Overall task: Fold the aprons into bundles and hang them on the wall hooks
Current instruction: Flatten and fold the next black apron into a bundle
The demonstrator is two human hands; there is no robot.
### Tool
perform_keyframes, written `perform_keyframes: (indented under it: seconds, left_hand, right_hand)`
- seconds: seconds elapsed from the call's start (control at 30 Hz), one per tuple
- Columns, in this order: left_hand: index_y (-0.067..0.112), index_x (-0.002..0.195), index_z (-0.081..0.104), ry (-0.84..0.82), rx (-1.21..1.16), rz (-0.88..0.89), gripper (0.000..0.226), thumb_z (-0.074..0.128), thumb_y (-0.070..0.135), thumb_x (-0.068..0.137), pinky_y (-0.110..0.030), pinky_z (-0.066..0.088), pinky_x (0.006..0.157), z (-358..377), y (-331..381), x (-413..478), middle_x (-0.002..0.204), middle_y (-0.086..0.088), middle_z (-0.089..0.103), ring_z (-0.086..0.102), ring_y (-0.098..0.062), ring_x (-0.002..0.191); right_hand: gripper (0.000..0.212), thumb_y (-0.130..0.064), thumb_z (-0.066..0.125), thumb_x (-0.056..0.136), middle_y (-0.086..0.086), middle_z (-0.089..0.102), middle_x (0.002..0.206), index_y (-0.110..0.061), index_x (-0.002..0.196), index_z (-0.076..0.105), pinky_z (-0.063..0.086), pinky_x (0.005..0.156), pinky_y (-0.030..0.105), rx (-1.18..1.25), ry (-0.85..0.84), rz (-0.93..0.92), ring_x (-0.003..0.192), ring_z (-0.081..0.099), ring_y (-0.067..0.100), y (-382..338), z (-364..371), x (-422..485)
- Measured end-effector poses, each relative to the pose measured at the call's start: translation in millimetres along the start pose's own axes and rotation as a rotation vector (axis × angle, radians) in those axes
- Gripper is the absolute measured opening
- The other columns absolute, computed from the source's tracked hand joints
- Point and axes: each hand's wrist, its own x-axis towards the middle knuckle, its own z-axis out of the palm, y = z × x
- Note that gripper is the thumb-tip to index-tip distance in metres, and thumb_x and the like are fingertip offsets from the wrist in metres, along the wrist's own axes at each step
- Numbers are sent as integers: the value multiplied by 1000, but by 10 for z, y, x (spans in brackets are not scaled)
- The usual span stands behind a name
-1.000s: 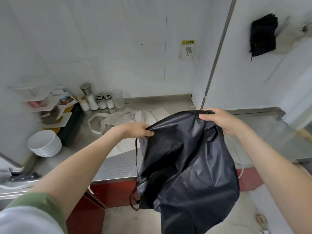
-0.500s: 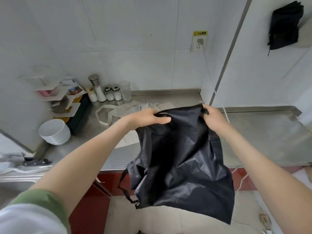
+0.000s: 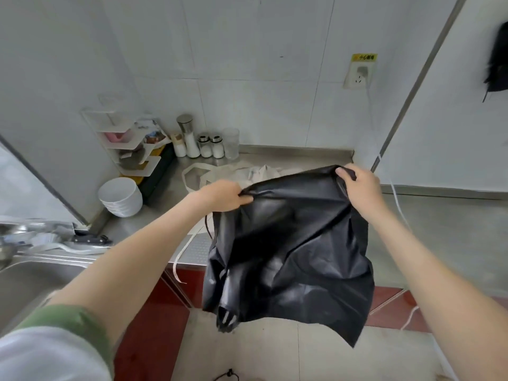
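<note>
A black apron (image 3: 291, 248) hangs in the air in front of the steel counter (image 3: 439, 229), spread between both hands. My left hand (image 3: 222, 195) pinches its upper left edge. My right hand (image 3: 360, 185) grips the upper right corner. The cloth sags in folds below, and a thin black strap dangles near the left hand. A cream apron (image 3: 247, 173) with its straps lies crumpled on the counter behind the black one. A folded black apron bundle (image 3: 497, 67) hangs on the right wall at the frame's edge.
Spice jars and a glass (image 3: 204, 144) stand at the back of the counter. A white shelf rack (image 3: 132, 144) and stacked white bowls (image 3: 121, 196) sit at the left. A sink (image 3: 30, 276) and a knife (image 3: 88, 239) are at the near left. A wall socket (image 3: 358, 75) has a white cable trailing down.
The view has swung left, so the hung black bundle slid to the right edge. The black apron has been pulled wider and flatter between my hands.
</note>
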Motion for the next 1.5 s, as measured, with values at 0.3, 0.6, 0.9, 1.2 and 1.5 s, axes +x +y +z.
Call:
perform_keyframes:
  seconds: [0.3,0.6,0.9,1.2,1.5]
  left_hand:
    - [10,106,63,-20,179,-20,33,55,39,93,-33,47,79,16,42,26,97,-8,62,60,-30,100]
    - [13,100,64,286,-787,36,17,48,13,93,-29,45,77,-31,666,207,91,-3,64,57,-19,85]
    - [11,113,59,-304,141,113,38,48,44,97,-31,41,81,40,763,389,94,0,56,51,-20,88]
    - [19,105,66,-337,-894,76,15,58,27,95,-36,47,98,-30,536,448,111,-1,69,63,-19,106]
    - [20,153,6,247,71,306,109,73,54,74,-51,20,116,67,737,329,156,-9,22,25,-29,142]
  right_hand:
    - [24,-34,58,93,2,60,87,-10,96,61,34,70,28,54,23,7,85,53,22,-77,-231,-26]
    - [88,-55,72,72,-8,53,136,-50,145,24,43,93,35,-708,-609,11,128,47,23,206,-417,-248]
    - [40,-23,73,84,8,63,116,-13,119,58,40,78,31,-479,-217,185,107,55,28,579,-884,-203]
    - [10,-12,64,90,-4,63,87,-22,89,60,46,73,21,423,34,306,85,58,16,649,-1011,-274]
    - [16,-30,53,97,-10,59,93,-17,106,59,37,74,18,147,-56,142,88,53,6,48,-567,-127]
